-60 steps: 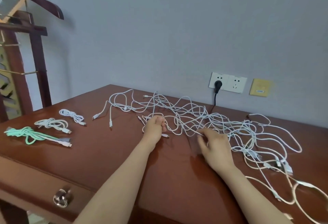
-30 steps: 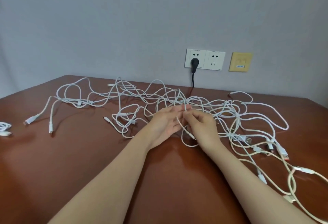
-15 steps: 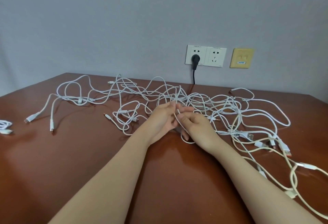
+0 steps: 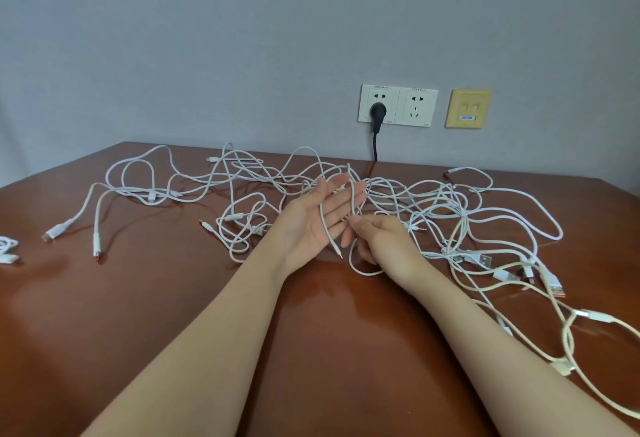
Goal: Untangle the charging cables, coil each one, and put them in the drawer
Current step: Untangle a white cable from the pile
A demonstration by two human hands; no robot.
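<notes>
Near the tangle (image 4: 426,194), the left hand (image 4: 318,218) lies flat under a cable (image 4: 352,194) that the right hand (image 4: 381,239) pinches; loose, even wraps would suit.

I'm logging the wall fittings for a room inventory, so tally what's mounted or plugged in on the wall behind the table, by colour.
White socket plates: 2
Yellow plate: 1
Black plug: 1
Total: 4
</notes>
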